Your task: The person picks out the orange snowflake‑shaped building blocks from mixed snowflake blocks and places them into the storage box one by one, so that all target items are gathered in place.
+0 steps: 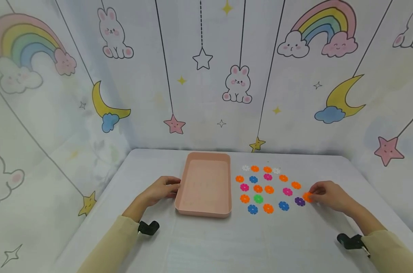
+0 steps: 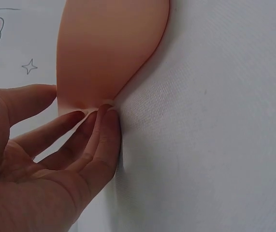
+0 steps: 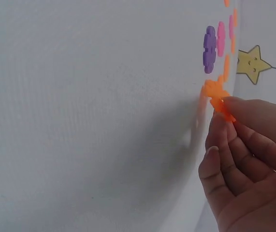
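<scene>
A shallow pink tray [image 1: 206,185] lies flat on the white table. My left hand [image 1: 162,187] is at its left side; in the left wrist view the fingers [image 2: 109,130] touch the tray's outer wall [image 2: 108,43], with the thumb near the rim. On the right, my right hand [image 1: 330,194] pinches an orange flower-shaped disc [image 3: 216,96] between thumb and fingers, tilted against or just above the table. Close by lies a purple flower-shaped disc [image 1: 300,201], with an orange disc [image 1: 296,185] and a pink disc [image 1: 287,192] beyond.
Several notched discs lie spread between tray and right hand, including a green one [image 1: 258,199], blue ones [image 1: 252,209] and white ones [image 1: 245,168]. A patterned cloth [image 1: 206,102] hangs behind the table [image 1: 199,246]. Black devices are on both wrists.
</scene>
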